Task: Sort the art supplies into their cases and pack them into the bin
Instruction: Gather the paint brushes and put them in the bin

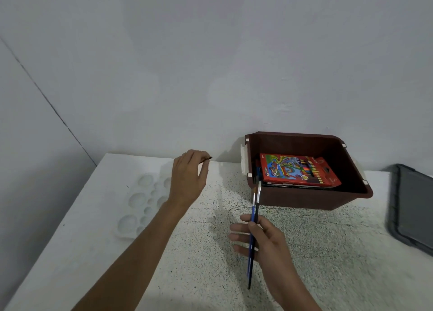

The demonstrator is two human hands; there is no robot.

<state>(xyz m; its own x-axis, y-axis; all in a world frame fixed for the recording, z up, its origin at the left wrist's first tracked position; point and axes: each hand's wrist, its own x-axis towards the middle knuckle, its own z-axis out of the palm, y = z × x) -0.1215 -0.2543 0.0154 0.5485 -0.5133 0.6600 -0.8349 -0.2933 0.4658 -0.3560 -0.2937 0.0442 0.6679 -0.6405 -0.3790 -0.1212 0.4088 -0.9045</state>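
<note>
Blue, black brushes (pixel 253 213) (in right hand (pixel 266 240)) point bristles toward bin (pixel 304 200).

- Bin (pixel 304 198): dark brown plastic, open, set against the wall.
- Pencil box (pixel 297 171): red with a bright print, lying slightly tilted inside the bin.
- Paintbrushes (pixel 254 217): one blue and one black, pinched by the right hand (pixel 260 238) at the bin's front left corner, bristles up.
- Small dark stick (pixel 207 159): pinched by the left hand (pixel 187 177), left of the bin.
- Palette (pixel 145 205): white, flat, well left of the bin.
</note>
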